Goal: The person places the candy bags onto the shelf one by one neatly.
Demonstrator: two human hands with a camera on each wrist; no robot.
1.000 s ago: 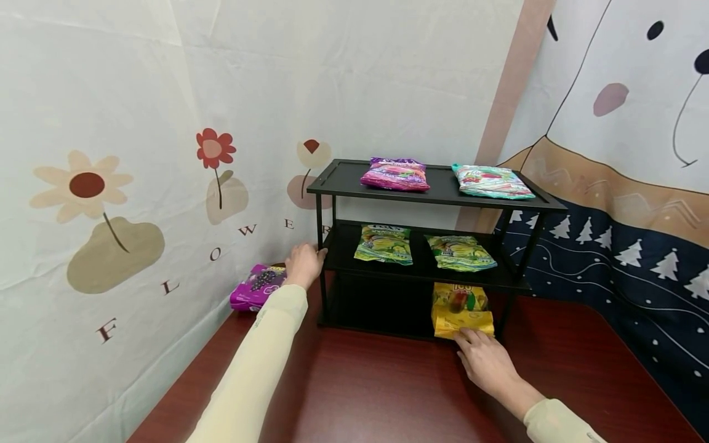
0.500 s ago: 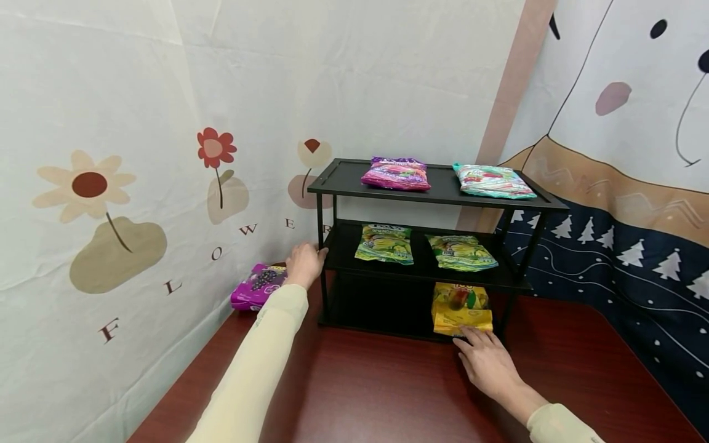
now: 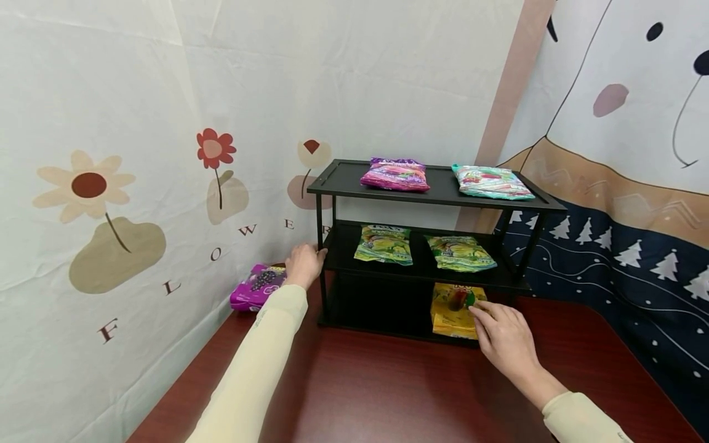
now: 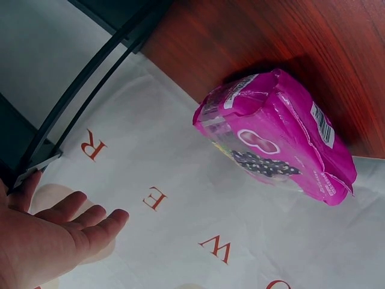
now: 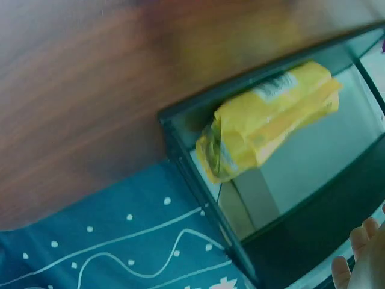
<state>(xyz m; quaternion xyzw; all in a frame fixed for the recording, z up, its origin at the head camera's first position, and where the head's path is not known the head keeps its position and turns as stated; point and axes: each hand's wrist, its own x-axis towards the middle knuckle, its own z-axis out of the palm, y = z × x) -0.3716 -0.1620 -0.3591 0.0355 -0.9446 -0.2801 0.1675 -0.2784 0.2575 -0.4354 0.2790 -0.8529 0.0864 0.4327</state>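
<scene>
In the head view, my left hand [image 3: 303,264] grips the left side of a black three-tier rack [image 3: 346,264] at its middle shelf, thumb on the shelf edge. In the left wrist view its other fingers [image 4: 99,232] extend loosely past the rack. A yellow candy bag [image 3: 451,320] with a fruit picture lies at the right end of the bottom shelf. My right hand [image 3: 506,344] is in front of that bag's right side, fingers relaxed and holding nothing. The right wrist view shows its fingertips [image 5: 359,239] apart from the bag.
A purple bag with grapes [image 3: 257,288] lies on the red-brown table [image 3: 376,394] left of the rack. Two green bags, one at left [image 3: 384,245], lie on the middle shelf. On top are a pink-purple bag [image 3: 396,175] and a white-teal bag [image 3: 492,182]. Printed cloth hangs behind.
My right hand has come off the yellow bag's front edge and moved up and to the right. The bag stays on the bottom shelf. My left hand has not moved.
</scene>
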